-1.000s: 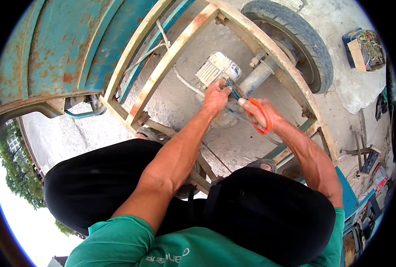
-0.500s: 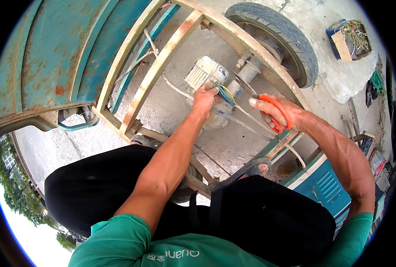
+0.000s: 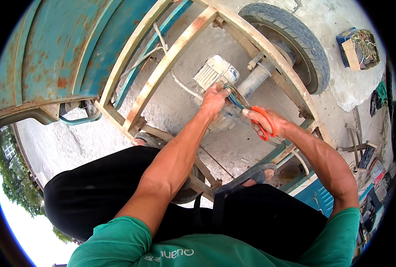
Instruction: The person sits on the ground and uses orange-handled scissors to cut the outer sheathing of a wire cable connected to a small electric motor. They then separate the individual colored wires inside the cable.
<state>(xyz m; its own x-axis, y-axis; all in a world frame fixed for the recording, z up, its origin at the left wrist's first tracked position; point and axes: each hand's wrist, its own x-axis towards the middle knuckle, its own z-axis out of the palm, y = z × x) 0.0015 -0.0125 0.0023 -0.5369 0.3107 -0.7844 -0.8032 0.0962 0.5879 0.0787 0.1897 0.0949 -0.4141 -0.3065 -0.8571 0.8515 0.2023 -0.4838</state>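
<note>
My left hand point(image 3: 215, 100) pinches several thin coloured wires point(image 3: 232, 99) just below a dusty ribbed motor housing point(image 3: 209, 72) on the cart's axle. My right hand point(image 3: 265, 119) grips scissors point(image 3: 265, 127) with orange handles, their blades reaching up to the wires near my left fingers; whether they are closed on a wire I cannot tell. A flexible conduit point(image 3: 235, 116) runs below the wires, partly behind my hands, and a silver axle tube point(image 3: 256, 83) sits to their upper right.
A welded metal frame point(image 3: 171, 56) surrounds the motor, with a rusty teal panel point(image 3: 51, 53) at left and a tyre point(image 3: 314, 53) at upper right. A box of tangled wire point(image 3: 363, 48) lies beyond, clutter along the right edge. My feet rest by the lower frame bars.
Half a second ago the scissors were opened wider and held off to the right of the wires; now my right hand has moved left and their blades are back at the wires.
</note>
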